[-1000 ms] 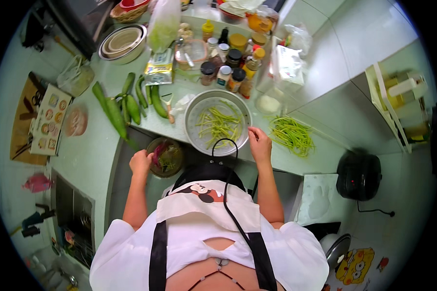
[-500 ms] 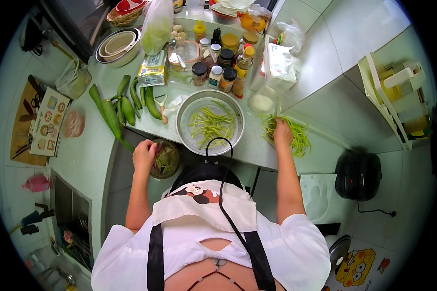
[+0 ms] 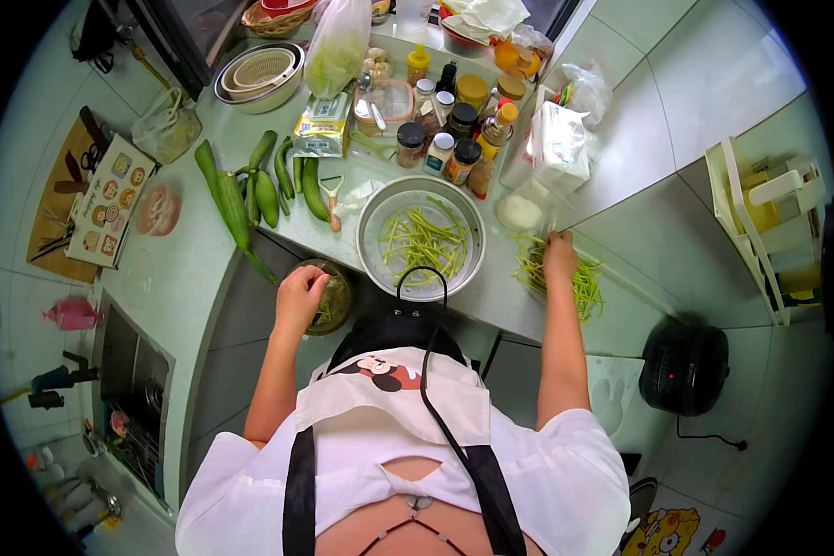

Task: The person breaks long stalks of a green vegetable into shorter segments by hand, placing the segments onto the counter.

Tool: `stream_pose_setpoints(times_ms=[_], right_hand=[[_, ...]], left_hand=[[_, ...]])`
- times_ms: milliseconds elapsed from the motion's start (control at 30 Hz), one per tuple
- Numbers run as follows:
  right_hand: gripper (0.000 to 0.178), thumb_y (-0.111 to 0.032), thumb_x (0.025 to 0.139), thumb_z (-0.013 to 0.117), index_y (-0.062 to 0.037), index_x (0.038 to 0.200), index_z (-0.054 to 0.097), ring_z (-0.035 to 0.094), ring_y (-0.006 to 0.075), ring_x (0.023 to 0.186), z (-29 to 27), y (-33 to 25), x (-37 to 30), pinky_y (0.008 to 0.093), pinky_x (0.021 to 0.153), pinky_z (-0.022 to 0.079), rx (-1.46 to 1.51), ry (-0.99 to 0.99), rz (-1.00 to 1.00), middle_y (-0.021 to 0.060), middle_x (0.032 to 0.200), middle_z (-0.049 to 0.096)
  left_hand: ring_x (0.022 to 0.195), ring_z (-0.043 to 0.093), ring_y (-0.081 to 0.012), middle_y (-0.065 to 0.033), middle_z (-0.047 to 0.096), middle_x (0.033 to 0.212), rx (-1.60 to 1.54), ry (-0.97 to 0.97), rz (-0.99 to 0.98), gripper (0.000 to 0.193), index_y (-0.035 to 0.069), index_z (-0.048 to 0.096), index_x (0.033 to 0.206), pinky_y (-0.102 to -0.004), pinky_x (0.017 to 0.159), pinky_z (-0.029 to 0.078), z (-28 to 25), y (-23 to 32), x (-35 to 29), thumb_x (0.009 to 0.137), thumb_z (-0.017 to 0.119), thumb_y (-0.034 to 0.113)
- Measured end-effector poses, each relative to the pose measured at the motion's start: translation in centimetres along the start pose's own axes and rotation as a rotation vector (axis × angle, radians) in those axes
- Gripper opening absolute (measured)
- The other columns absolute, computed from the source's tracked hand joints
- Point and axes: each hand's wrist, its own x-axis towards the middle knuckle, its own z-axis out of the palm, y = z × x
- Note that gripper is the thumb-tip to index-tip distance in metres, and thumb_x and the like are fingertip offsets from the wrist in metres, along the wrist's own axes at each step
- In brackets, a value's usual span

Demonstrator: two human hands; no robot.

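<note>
A loose pile of thin green stalks (image 3: pixel 586 287) lies on the counter to the right. My right hand (image 3: pixel 560 259) is at its far side, fingers bent down and closed on some of the stalks. My left hand (image 3: pixel 301 291) hovers at the left rim of a round waste bin (image 3: pixel 340 301) below the counter edge. Its fingers are curled together, and whatever they may pinch is too small to make out. Between the hands stands a round metal pan (image 3: pixel 475 246) with cut green stalks (image 3: pixel 426 239) in it.
Long green gourds (image 3: pixel 232 208) and a peeler (image 3: pixel 334 206) lie left of the pan. Behind it crowd several seasoning jars (image 3: pixel 410 144) and a sauce bottle (image 3: pixel 496 130). A black cooker (image 3: pixel 684 366) stands at right, a sink (image 3: pixel 134 389) at left. A black cable (image 3: pixel 423 361) hangs before me.
The whole view has shifted, so the counter things sit farther right in the picture. My left hand has moved slightly toward the bin. My right hand stays at the stalk pile.
</note>
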Motion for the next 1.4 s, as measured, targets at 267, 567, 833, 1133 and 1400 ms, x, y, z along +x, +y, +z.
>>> stream_pose_setpoints(times_ms=[267,567,833,1133,1400], right_hand=[[0.009,-0.010,0.081,0.062,-0.0111,0.089,0.059,0.061,0.0314,0.079,-10.4,-4.7,-6.0,0.0388,0.066,0.049,0.405,0.313,-0.259,0.0074,0.093,0.063],[0.013,-0.006,0.074,0.068,-0.0090,0.085,0.062,0.064,0.0258,0.078,-14.2,-13.8,-12.1,0.0341,0.066,0.051,0.651,0.440,-0.539,0.0070,0.089,0.065],[0.015,-0.004,0.071,0.068,-0.0087,0.084,0.062,0.063,0.0237,0.073,-15.2,-16.6,-13.1,0.0341,0.062,0.051,0.626,0.443,-0.633,0.0057,0.085,0.064],[0.013,-0.017,0.078,0.068,-0.0093,0.088,0.064,0.061,0.0268,0.072,-15.2,-17.0,-13.3,0.0347,0.059,0.048,0.533,0.312,-0.436,0.0058,0.084,0.063],[0.010,-0.016,0.078,0.067,-0.0099,0.082,0.061,0.058,0.0263,0.062,-14.0,-19.2,-15.2,0.0357,0.054,0.046,0.697,0.223,-0.513,0.0054,0.077,0.060]], left_hand=[[0.067,0.058,-0.0252,-0.0118,0.060,0.080,-0.086,0.001,0.161,0.010,0.002,0.063,0.086,-0.0319,0.062,0.046,-1.2,4.5,1.7,0.081,0.063,0.011],[0.079,0.064,-0.0262,-0.0084,0.063,0.097,-0.013,-0.014,0.671,0.021,0.010,0.064,0.097,-0.0334,0.067,0.052,0.5,11.8,3.2,0.077,0.066,0.007],[0.084,0.062,-0.0264,-0.0083,0.061,0.092,0.051,-0.160,0.786,0.023,0.006,0.063,0.096,-0.0351,0.070,0.051,2.1,11.1,3.2,0.075,0.058,0.003],[0.078,0.062,-0.0271,-0.0089,0.061,0.087,0.030,0.000,0.688,0.019,0.006,0.062,0.092,-0.0345,0.065,0.051,2.5,9.9,4.1,0.074,0.057,0.001],[0.066,0.061,-0.0210,-0.0099,0.062,0.084,-0.419,0.156,0.468,0.010,0.003,0.066,0.091,-0.0282,0.060,0.048,3.0,10.0,4.3,0.082,0.062,0.004]])
